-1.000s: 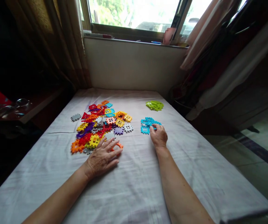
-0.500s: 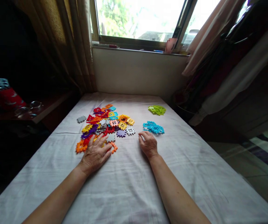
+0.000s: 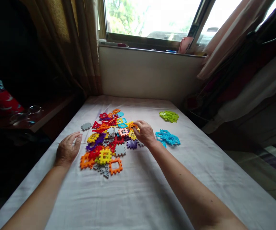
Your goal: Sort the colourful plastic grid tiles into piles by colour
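Note:
Several mixed plastic pieces lie in a heap, with a yellow window piece (image 3: 105, 156) and an orange frame piece (image 3: 115, 166) at its near edge. My left hand (image 3: 68, 147) is just left of the heap, fingers apart, holding nothing. Over the heap's right edge is my right hand (image 3: 144, 132), its fingertips at the yellow and orange pieces; whether it grips one is hidden. A blue pile (image 3: 168, 137) sits to the right of it, and a green pile (image 3: 169, 116) farther back. One grey piece (image 3: 86, 126) lies apart at the upper left.
The pieces lie on a table with a pale cloth (image 3: 92, 198). A dark side table (image 3: 44, 118) at the left bears glasses (image 3: 34, 110) and a red container (image 3: 3, 102). Beyond are a window sill, a curtain and hanging clothes.
My left hand has moved off the heap to the left, uncovering the yellow and grey pieces. My right hand has moved forward and left onto the heap's right edge. The view has shifted slightly.

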The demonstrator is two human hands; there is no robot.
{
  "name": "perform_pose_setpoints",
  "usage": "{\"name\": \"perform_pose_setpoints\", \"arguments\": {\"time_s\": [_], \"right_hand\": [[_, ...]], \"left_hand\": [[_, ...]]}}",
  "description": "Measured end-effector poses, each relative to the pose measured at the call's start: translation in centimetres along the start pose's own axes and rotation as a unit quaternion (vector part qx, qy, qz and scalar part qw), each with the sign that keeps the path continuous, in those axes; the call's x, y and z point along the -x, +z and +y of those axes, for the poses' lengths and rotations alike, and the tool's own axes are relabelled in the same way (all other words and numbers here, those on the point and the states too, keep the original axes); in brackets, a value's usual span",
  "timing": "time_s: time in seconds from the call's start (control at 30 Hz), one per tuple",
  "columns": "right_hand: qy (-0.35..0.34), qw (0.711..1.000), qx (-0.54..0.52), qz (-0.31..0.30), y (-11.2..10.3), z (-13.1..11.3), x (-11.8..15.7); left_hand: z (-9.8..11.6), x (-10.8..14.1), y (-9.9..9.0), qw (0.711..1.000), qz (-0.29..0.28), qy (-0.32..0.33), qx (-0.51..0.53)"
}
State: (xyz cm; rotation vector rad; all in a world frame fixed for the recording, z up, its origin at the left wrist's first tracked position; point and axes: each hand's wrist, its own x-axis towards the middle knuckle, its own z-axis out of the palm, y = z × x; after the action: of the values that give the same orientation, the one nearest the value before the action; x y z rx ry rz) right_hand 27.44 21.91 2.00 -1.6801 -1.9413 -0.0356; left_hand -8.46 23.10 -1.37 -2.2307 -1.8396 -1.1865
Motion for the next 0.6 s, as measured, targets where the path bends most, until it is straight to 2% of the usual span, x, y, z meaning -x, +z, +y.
{"name": "perform_pose_setpoints", "arguments": {"time_s": [0.07,0.1,0.23,0.33,0.47,0.6], "right_hand": [[0.026,0.999,-0.008,-0.028,0.8,-0.6,-3.4],[0.043,0.998,-0.014,-0.045,1.4,-0.8,-5.1],[0.112,0.984,-0.032,-0.134,4.4,-1.1,-11.3],[0.154,0.968,-0.035,-0.195,6.9,-0.9,-14.7],[0.175,0.956,-0.012,-0.234,9.9,-0.7,-17.3],[0.131,0.967,0.005,-0.22,11.4,-0.8,-17.3]], "left_hand": [[-1.8,-0.2,0.8,0.998,-0.008,-0.06,0.0],[-2.3,-0.1,1.2,0.998,-0.019,-0.067,0.001],[-2.8,0.6,2.2,0.997,-0.071,-0.019,-0.007],[-2.7,0.9,2.2,0.996,-0.083,-0.003,-0.025],[-2.7,1.1,1.9,0.996,-0.081,0.007,-0.029],[-2.7,1.2,1.8,0.996,-0.081,0.002,-0.022]]}}
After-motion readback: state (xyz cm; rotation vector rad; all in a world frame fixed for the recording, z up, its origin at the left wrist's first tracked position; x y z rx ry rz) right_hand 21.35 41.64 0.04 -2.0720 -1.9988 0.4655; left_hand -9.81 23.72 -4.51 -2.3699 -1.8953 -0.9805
